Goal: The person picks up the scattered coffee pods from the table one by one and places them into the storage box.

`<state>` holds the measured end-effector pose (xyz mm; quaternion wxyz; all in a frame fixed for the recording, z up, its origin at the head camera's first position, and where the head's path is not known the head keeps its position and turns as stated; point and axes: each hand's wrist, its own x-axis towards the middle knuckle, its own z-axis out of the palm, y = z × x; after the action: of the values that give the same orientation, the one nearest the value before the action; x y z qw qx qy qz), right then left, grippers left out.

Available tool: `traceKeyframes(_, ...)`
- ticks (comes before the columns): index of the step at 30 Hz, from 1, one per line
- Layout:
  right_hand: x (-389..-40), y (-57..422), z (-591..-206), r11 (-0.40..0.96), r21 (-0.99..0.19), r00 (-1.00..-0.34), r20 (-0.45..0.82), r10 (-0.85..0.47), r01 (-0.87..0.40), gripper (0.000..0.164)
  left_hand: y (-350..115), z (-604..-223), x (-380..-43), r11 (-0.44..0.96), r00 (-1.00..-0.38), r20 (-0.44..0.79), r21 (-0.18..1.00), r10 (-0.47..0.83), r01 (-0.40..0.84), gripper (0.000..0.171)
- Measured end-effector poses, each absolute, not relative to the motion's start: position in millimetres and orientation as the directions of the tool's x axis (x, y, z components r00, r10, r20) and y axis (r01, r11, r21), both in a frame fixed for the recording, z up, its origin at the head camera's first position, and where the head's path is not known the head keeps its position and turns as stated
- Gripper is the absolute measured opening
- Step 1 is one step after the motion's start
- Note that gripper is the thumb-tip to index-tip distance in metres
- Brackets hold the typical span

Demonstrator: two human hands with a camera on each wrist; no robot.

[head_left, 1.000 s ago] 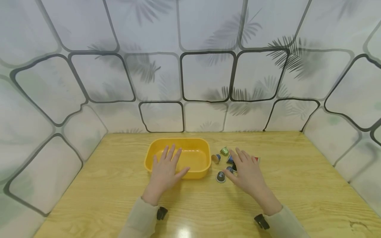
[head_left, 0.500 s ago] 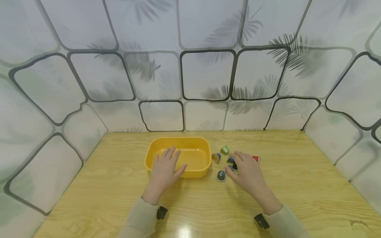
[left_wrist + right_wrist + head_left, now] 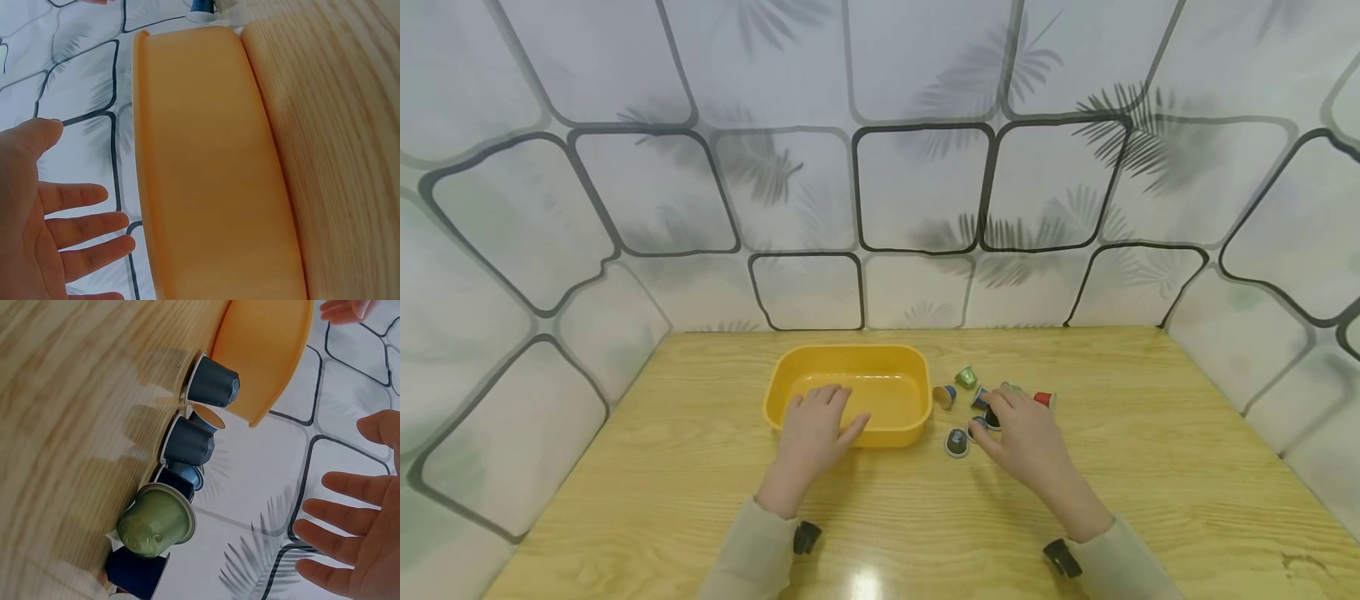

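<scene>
A yellow plastic basin [image 3: 914, 432] stands on the wooden table, its inside bare where it shows. My left hand [image 3: 812, 429] hovers over its near left rim, fingers spread and holding nothing. To the basin's right lies a loose group of coffee capsules. My right hand [image 3: 1028, 437] hangs above them with relaxed fingers, covering some in the head view. A dark grey capsule [image 3: 957, 443] is nearest the front. Behind it are a blue and tan capsule [image 3: 944, 397], a green one [image 3: 966, 377] and a red one [image 3: 1044, 399]. In the right wrist view, a green capsule [image 3: 156, 520] lies on its side.
The wooden table [image 3: 880, 517] reaches back to a patterned fabric wall [image 3: 917, 192], which also encloses both sides. Black clips [image 3: 807, 537] sit at the sleeve cuffs. A dark blue capsule [image 3: 137, 573] lies beyond the green one in the right wrist view.
The fingers of both hands have lowered and bent slightly, the left ones most. More of the red capsule shows beside the right hand. The basin and capsules stay in place.
</scene>
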<state>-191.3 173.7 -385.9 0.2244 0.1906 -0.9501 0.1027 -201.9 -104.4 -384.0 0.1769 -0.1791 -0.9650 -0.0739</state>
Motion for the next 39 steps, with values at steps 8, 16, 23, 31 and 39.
traceKeyframes(8,-190.4,176.8,-386.7,0.912,-0.126,-0.840,0.454,-0.297,-0.390,0.042,-109.5,-382.5,-200.2,0.924,-0.878,0.368,0.110,0.305,0.367,0.051)
traceKeyframes(16,-188.2,179.9,-386.3,0.917,-0.139,-0.853,0.440,-0.282,-0.375,0.043,-119.6,-385.2,-197.8,0.919,-0.872,0.394,0.137,0.292,0.369,0.048)
traceKeyframes(23,-186.3,183.1,-388.3,0.923,-0.139,-0.862,0.427,-0.272,-0.360,0.044,-132.7,-388.7,-195.5,0.921,-0.861,0.423,0.132,0.282,0.367,0.047)
traceKeyframes(31,-186.9,187.2,-391.0,0.916,-0.144,-0.851,0.444,-0.279,-0.375,0.041,-148.8,-393.4,-193.5,0.931,-0.867,0.428,0.134,0.255,0.340,0.046)
traceKeyframes(39,-190.6,189.7,-393.3,0.891,-0.207,-0.854,0.435,-0.286,-0.405,0.037,-155.4,-397.0,-196.1,0.911,-0.850,0.445,0.154,0.282,0.383,0.051)
